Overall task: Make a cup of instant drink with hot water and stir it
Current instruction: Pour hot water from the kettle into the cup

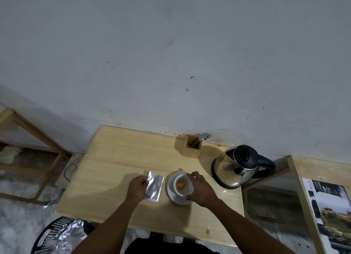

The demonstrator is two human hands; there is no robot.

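Observation:
A white cup (182,185) holding an amber drink stands on a white saucer (171,189) in the middle of the wooden table (114,158). My right hand (199,189) wraps the cup's right side. My left hand (137,187) rests on a silver foil sachet (154,187) lying flat to the left of the saucer; a thin metal piece, perhaps a spoon handle, shows between its fingers. A steel electric kettle (237,168) with a black lid and handle stands to the right of the cup.
A wooden holder (191,146) with cutlery stands at the back by the wall. A small orange item (208,231) lies near the table's front edge. A black basket (55,234) with crumpled foil sits on the floor at lower left. A second table with a printed sheet (330,212) is at right.

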